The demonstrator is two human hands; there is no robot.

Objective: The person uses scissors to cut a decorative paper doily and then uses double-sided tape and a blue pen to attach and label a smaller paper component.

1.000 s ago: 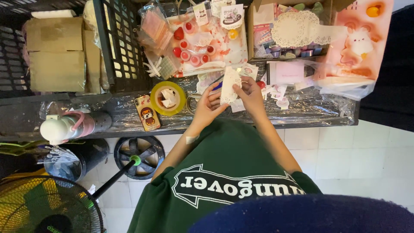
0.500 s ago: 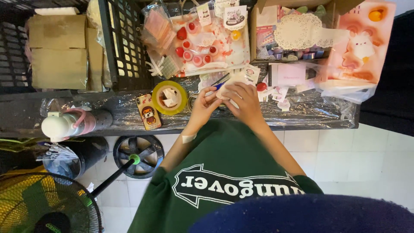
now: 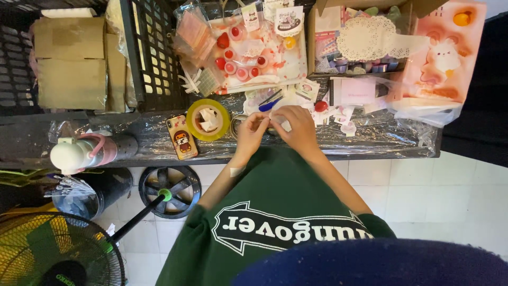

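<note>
— Step in hand?

— Fine work at the fingertips, by the look of it: left hand [image 3: 253, 128] and right hand [image 3: 296, 124] brought together just above the near edge of the counter [image 3: 370, 143], fingers curled and nearly closed, pinching a small pale piece [image 3: 274, 121] between them. Hard to tell whether paper or sticker; too small.

— And what the next move calls for?

— Probably a steady pinch and small, careful motions, given so slight a piece. Little room to spare: blue pen [image 3: 270, 103] and loose paper scraps just beyond the fingers, yellow tape roll [image 3: 208, 120] near the left hand, phone [image 3: 181, 137] beside that.

— Containers?

— Straight beyond the fingers, a clear plastic bag [image 3: 275, 63] holding small red and pink round pots and printed cards. Beyond and right of the fingers, an open cardboard box [image 3: 313, 37] with white lace doilies on top and small purple items beneath. Far left of the fingers, a black crate [image 3: 153, 58], packed with flat brown cartons [image 3: 71, 61]. Well left of the left hand, at the counter's near edge, a white and pink bottle [image 3: 79, 153] lying on its side; contents hidden.
</note>
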